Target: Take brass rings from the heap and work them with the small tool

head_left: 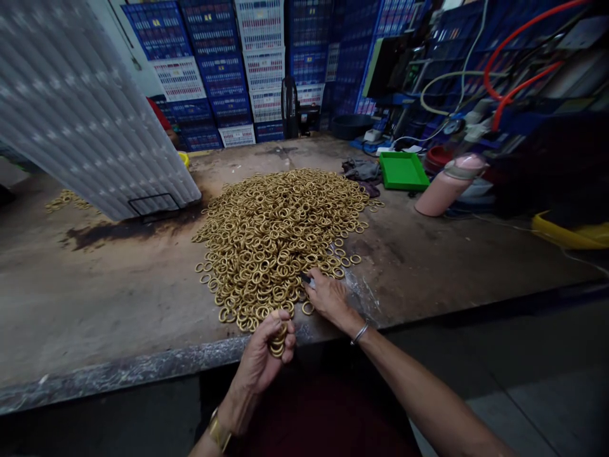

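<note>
A large heap of brass-coloured rings (280, 222) lies on the worktable (157, 298). My left hand (266, 346), at the table's front edge, is closed around several of the rings (277, 343), which sit stacked in the fingers. At the near right side of the heap, my right hand (330, 297) grips a small grey tool with a black tip (308, 280); its exact kind I cannot make out. The black tip points into the heap. A single loose ring (307, 308) lies on the table between my two hands.
Stacked clear trays (104, 114) lean at the left, near more rings (71, 200). Right of the heap are a green tray (403, 171), a pink bottle (450, 185) and a yellow container (571, 231). Crates (219, 70) line the back; part of another person (159, 117) shows.
</note>
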